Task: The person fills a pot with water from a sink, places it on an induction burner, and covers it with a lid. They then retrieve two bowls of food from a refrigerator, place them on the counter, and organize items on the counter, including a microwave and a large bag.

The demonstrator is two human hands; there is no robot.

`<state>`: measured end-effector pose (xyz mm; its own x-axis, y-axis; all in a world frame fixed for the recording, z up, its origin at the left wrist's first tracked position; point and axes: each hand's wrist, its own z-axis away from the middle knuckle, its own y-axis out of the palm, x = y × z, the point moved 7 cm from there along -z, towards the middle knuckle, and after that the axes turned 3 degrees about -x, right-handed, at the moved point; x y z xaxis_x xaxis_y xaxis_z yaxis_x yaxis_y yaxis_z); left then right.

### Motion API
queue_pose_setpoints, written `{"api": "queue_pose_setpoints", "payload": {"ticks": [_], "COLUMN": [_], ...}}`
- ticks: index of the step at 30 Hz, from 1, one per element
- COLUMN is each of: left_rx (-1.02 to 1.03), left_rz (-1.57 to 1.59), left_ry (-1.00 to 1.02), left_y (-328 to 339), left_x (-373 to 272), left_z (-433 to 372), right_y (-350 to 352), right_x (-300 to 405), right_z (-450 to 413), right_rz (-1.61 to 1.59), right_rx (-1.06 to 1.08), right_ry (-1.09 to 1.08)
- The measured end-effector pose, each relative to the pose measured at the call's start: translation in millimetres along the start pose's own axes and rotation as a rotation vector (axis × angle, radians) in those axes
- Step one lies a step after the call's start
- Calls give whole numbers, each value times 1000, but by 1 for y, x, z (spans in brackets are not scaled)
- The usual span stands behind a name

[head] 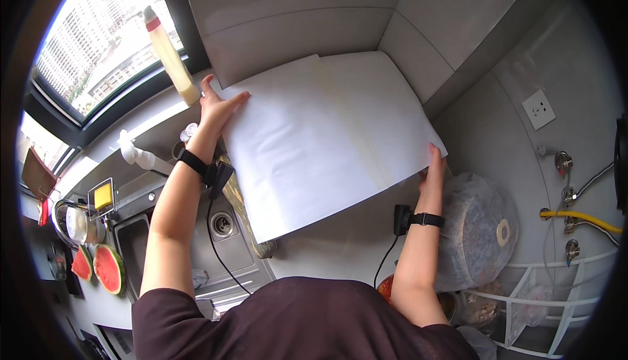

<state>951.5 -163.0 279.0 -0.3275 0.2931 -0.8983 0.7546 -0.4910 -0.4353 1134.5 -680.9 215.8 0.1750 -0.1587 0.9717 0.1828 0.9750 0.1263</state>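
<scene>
A large white sheet (314, 139), creased on its left part and with a faint yellowish stripe, spans the corner of the tiled wall. My left hand (218, 105) holds its upper left edge, thumb on top and fingers spread. At the sheet's right corner, my right hand (432, 168) grips the edge, its thumb showing and most of its fingers hidden behind. Under the sheet's lower left edge lies a long green and yellow gourd (265, 248), partly covered. What the sheet rests on, if anything, is hidden.
A squeeze bottle (169, 58) stands on the windowsill beside my left hand. A steel sink (223, 225), a faucet (142, 156) and cut watermelon (109, 268) are at left. At right are a plastic-covered round object (473, 232), a white rack (539, 303), a wall socket (538, 109) and valves (563, 163).
</scene>
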Motion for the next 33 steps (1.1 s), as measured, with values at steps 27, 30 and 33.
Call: {"api": "queue_pose_setpoints", "payload": {"ticks": [27, 30, 33], "left_rx": [296, 341, 408], "left_rz": [574, 487, 300], "left_ry": [601, 674, 855], "left_y": [-43, -46, -45], "left_x": [-62, -70, -79], "left_z": [-1, 12, 32], "right_y": [130, 160, 191], "right_x": [141, 154, 152], "right_z": [148, 162, 169], "right_rz": [425, 476, 568], "right_rx": [410, 508, 643], "right_ry": [-741, -787, -812]}}
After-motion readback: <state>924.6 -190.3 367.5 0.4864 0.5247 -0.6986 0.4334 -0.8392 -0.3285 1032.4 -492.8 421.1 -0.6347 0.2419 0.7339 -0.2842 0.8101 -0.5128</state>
